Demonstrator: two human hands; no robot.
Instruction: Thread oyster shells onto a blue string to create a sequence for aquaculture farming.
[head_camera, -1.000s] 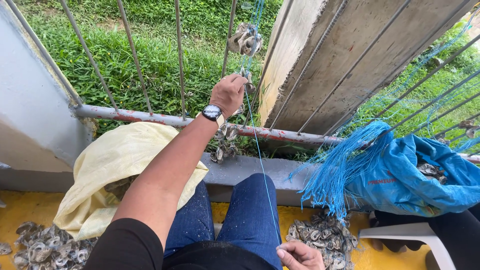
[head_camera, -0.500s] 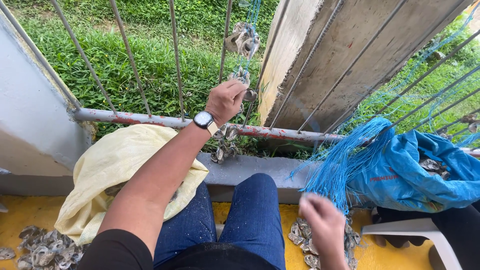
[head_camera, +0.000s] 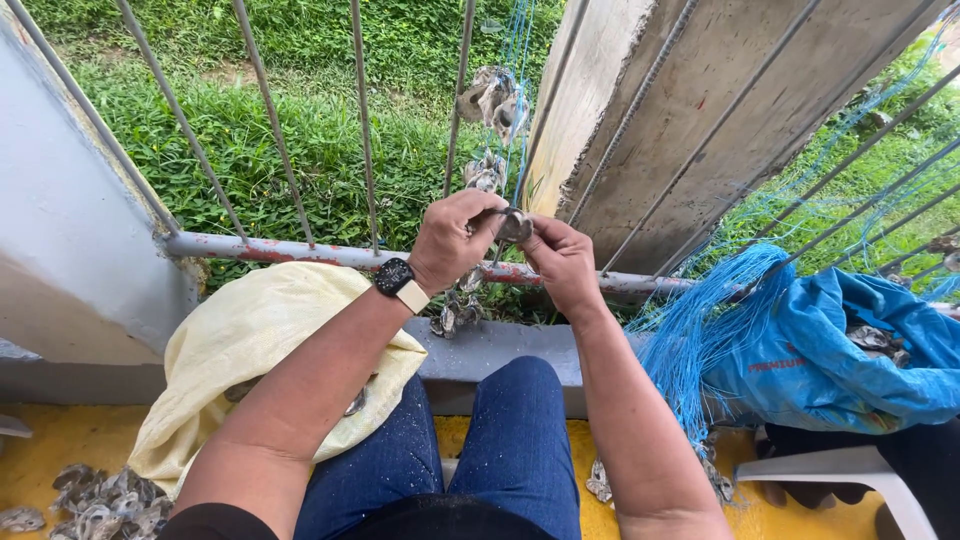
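Both the left hand (head_camera: 455, 240) and the right hand (head_camera: 562, 262) pinch one oyster shell (head_camera: 514, 227) at the blue line (head_camera: 517, 120) by the railing (head_camera: 300, 250), fingers closed on it; the shell's sharp edge could, I judge, cut skin or fray the line; a slip would drop it.

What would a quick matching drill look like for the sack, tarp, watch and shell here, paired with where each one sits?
Things:
1. yellow sack
2. blue tarp
3. watch
4. shell

Places:
A. pinched between both hands at the railing
B. on the left wrist
C. beside the right leg
D. beside the left leg

Pairs: 1-D, 2-C, 3-B, 4-A
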